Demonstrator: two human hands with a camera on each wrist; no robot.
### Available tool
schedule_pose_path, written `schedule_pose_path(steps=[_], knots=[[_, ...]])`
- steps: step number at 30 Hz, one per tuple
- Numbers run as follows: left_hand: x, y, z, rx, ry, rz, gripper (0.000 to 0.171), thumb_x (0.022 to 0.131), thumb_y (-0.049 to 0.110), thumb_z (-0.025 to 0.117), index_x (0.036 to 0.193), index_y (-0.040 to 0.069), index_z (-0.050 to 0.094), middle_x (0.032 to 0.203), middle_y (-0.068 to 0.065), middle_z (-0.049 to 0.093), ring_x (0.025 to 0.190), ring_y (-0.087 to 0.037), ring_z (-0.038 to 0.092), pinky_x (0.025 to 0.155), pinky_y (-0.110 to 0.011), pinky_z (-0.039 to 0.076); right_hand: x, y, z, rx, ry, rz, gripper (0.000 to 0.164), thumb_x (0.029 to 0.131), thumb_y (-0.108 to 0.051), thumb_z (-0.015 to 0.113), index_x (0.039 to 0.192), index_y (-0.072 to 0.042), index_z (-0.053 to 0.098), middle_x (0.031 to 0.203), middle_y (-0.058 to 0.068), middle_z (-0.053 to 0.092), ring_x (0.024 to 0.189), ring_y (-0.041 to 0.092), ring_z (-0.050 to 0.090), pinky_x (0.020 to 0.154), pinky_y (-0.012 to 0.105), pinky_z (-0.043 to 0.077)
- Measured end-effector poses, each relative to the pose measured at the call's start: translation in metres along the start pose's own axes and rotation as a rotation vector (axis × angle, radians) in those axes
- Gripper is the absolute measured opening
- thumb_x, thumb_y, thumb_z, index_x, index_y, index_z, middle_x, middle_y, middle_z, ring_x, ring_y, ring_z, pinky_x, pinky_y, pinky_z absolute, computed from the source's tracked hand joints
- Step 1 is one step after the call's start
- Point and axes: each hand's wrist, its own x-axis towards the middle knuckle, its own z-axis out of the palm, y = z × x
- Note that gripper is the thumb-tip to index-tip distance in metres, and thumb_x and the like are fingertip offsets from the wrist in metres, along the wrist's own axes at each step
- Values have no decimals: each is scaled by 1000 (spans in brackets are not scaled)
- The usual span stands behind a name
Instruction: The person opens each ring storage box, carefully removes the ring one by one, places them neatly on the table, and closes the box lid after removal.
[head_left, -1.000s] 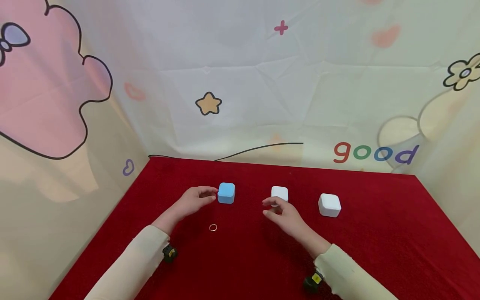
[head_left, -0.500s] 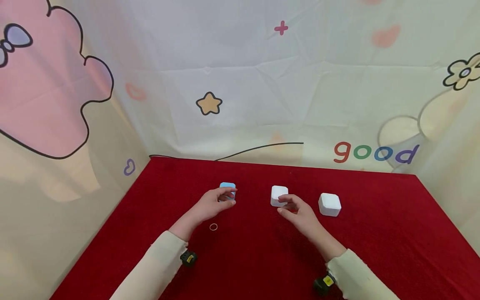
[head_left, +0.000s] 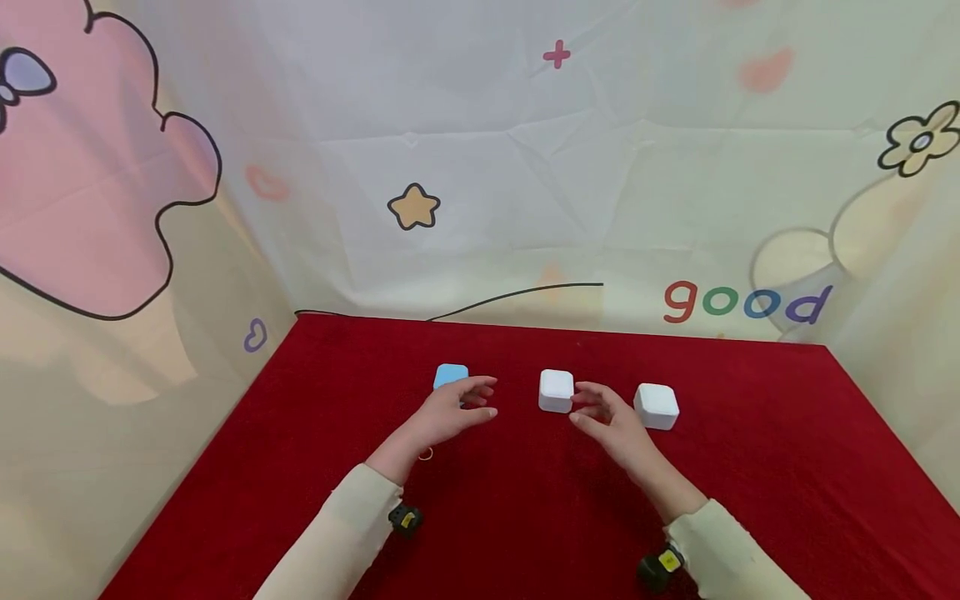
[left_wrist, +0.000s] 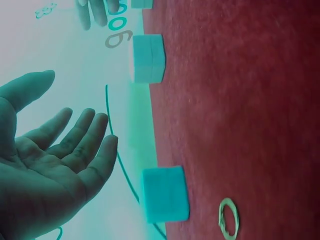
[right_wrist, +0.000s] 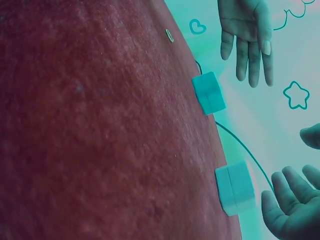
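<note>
My left hand [head_left: 450,410] hovers over the red cloth with fingers loosely bent and nothing in them. It overlaps the light blue box [head_left: 450,374] in the head view; the left wrist view has that box [left_wrist: 166,194] apart from the hand. Between my hands sits a white box [head_left: 556,391], its lid seam visible in the right wrist view. My right hand [head_left: 617,423] is held with relaxed fingers at that box's right side, holding nothing. Farther right stands a second white box [head_left: 657,407]. A thin gold ring [left_wrist: 228,219] lies on the cloth, partly hidden by my left wrist in the head view.
Red cloth [head_left: 750,467] covers the table. A pale printed curtain [head_left: 480,125] hangs behind it and along both sides. Each wrist carries a small black camera, such as the left one [head_left: 406,519], below the cream sleeves [head_left: 337,533].
Both hands have moved to the right, the left one passing from beside the blue box to in front of it. The right hand has uncovered the middle white box. Boxes and ring stay put.
</note>
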Motion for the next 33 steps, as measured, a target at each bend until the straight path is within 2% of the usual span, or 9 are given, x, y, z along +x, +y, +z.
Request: schedule_pose_path(steps=[1,3,6,8,9,20,33], knots=[[2,0,2,-8,-5,-2,53,98,17,67,148,4,52,143,-19,61,130,-35,59,102,-45,56,0,0,-1,-1,-6,5,59,101,-11,60,153,4,36,145,30,53,125,37,58,88,14,49],[6,2,7,-26,-11,-14,56,98,17,68,149,5,50,145,-18,59,132,-36,57,104,-46,55,2,0,-3,-8,-17,17,63,102,-12,59,157,3,31,149,29,50,130,39,55,96,22,52],[12,3,13,-45,-21,-30,59,97,17,68,151,6,48,149,-18,57,136,-37,55,106,-48,53,4,1,-7,-30,-24,37,68,103,-14,58,160,2,25,154,29,46,136,43,51,107,41,52],[16,4,17,-46,-26,-32,61,97,17,68,153,6,46,150,-18,56,139,-37,53,108,-49,52,6,2,-9,-50,-22,50,68,103,-15,58,160,1,25,156,28,44,139,44,48,111,54,48],[19,4,20,-46,-30,-31,62,97,17,68,153,6,46,151,-18,55,139,-37,53,109,-50,52,7,2,-10,-60,-20,55,68,103,-15,58,160,0,25,157,28,43,141,44,47,112,55,47],[44,4,41,-48,2,-8,61,96,15,69,152,6,47,148,-19,56,137,-38,53,110,-51,50,17,6,-18,-98,10,68,66,102,-16,59,159,-1,29,159,26,40,145,44,42,112,57,45],[61,5,52,-22,15,-63,60,95,16,72,150,8,50,144,-18,59,133,-36,56,107,-50,51,22,10,-17,-85,2,78,67,102,-18,60,158,0,30,159,27,39,145,45,42,113,57,45]])
